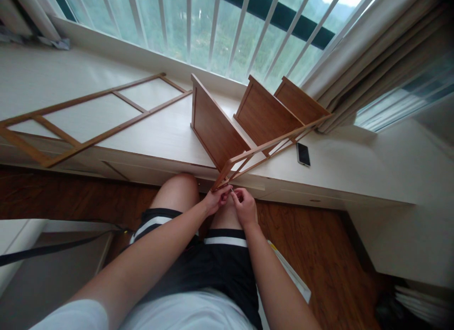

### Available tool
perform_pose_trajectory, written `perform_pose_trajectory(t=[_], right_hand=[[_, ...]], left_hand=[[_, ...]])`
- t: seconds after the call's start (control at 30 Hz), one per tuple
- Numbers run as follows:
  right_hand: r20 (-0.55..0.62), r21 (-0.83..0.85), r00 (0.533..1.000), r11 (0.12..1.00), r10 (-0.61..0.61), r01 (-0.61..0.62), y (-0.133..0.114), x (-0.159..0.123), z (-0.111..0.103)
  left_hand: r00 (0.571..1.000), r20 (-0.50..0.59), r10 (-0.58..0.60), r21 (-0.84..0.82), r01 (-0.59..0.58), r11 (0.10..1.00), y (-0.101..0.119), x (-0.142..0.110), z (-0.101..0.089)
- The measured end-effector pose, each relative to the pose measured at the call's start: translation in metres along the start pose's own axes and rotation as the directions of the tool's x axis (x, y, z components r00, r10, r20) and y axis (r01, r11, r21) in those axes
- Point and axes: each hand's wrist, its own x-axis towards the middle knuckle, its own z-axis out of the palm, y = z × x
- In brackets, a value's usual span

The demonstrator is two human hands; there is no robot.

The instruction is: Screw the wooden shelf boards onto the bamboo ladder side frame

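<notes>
A partly joined wooden shelf unit rests tilted on the window ledge: a ladder-like side frame (269, 144) with three brown shelf boards standing off it, the nearest board (218, 124) among them. My left hand (217, 201) is closed around the near end of that side frame, at the ledge's front edge above my knees. Just to its right, my right hand (245, 207) pinches a small, thin, metallic-looking piece (231, 190) against the frame end. Its exact kind is too small to make out. A second ladder-like side frame (117, 129) lies flat on the ledge, to the left.
A phone (303, 154) lies on the white ledge (347, 164) right of the shelf unit. Behind are a barred window (198, 32) and a curtain (376, 51). A white piece of furniture (67, 259) with a dark strap stands at lower left, on the wooden floor (305, 235).
</notes>
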Motion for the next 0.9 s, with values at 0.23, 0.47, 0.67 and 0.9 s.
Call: perform_pose_trajectory(t=[0.23,0.47,0.67,0.9], right_hand=[[0.139,0.107,0.988,0.991,0.066,-0.081,-0.005,0.005,-0.004],[0.255,0.23,0.958,0.955,0.128,-0.189,-0.006,0.01,-0.007],[0.314,0.314,0.94,0.919,0.135,-0.237,0.005,0.016,-0.002],[0.289,0.312,0.951,0.928,0.112,-0.204,0.007,0.015,-0.002]], left_hand=[[1.0,0.013,-0.008,-0.005,0.008,1.0,0.0,0.0,-0.001],[1.0,-0.014,-0.018,0.002,0.018,1.0,0.001,-0.001,0.001],[1.0,-0.003,-0.017,0.01,0.017,1.0,0.002,-0.001,0.001],[0.999,0.036,-0.006,0.004,0.006,1.0,0.001,-0.001,-0.001]])
